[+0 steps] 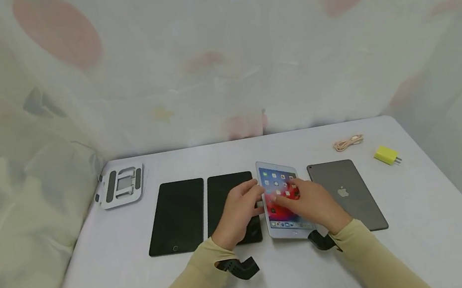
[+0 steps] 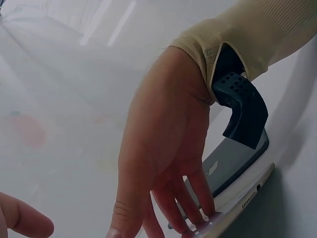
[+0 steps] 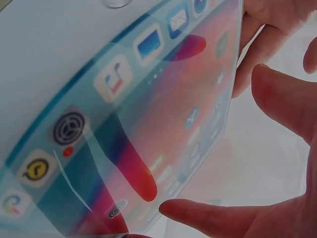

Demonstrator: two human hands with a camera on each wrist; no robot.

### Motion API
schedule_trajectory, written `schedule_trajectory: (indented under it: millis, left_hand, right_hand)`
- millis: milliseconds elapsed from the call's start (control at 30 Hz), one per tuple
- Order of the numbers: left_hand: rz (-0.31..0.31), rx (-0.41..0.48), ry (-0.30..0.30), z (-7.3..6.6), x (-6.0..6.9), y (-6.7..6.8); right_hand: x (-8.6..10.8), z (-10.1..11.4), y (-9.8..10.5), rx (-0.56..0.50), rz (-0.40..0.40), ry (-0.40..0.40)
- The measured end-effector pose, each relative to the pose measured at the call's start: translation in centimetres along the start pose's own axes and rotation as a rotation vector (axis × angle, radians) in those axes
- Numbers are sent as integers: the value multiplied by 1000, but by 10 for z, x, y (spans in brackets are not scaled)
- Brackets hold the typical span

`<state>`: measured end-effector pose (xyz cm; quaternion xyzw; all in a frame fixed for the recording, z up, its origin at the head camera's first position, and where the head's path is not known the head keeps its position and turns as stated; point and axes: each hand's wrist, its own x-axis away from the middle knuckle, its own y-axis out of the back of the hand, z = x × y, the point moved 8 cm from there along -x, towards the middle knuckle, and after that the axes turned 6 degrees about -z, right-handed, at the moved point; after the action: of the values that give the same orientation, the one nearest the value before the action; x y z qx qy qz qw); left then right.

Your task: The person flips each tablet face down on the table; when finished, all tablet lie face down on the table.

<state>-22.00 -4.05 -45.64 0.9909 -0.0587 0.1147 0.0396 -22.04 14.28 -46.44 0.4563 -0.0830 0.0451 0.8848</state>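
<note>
A white tablet (image 1: 284,196) with its screen lit and showing app icons lies tilted at the middle of the table. Beside its left edge is my left hand (image 1: 239,210), fingers straight and partly hidden behind that edge in the right wrist view. My right hand (image 1: 314,201) reaches over the right part of the screen, thumb and fingers spread. Reflections of these fingers (image 3: 213,215) show in the glass; which of them touch it I cannot tell. Left of the white tablet, a black tablet (image 1: 225,180) lies partly under my left hand.
Another black tablet (image 1: 176,218) lies farther left, and a silver folding stand (image 1: 122,186) sits behind it. To the right rests a grey tablet (image 1: 357,197), back up. A coiled cable (image 1: 348,142) and a yellow charger plug (image 1: 386,154) lie at the back right.
</note>
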Motion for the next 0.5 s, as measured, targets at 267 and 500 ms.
schedule_trajectory:
  millis: [267,500]
  left_hand:
    - [5,5,-9,-1,1,1]
    - [7,1,-12,-5,2,1]
  right_hand:
    - [2,3,-2,-25,6,11]
    - [2,5,-3,-29,10,15]
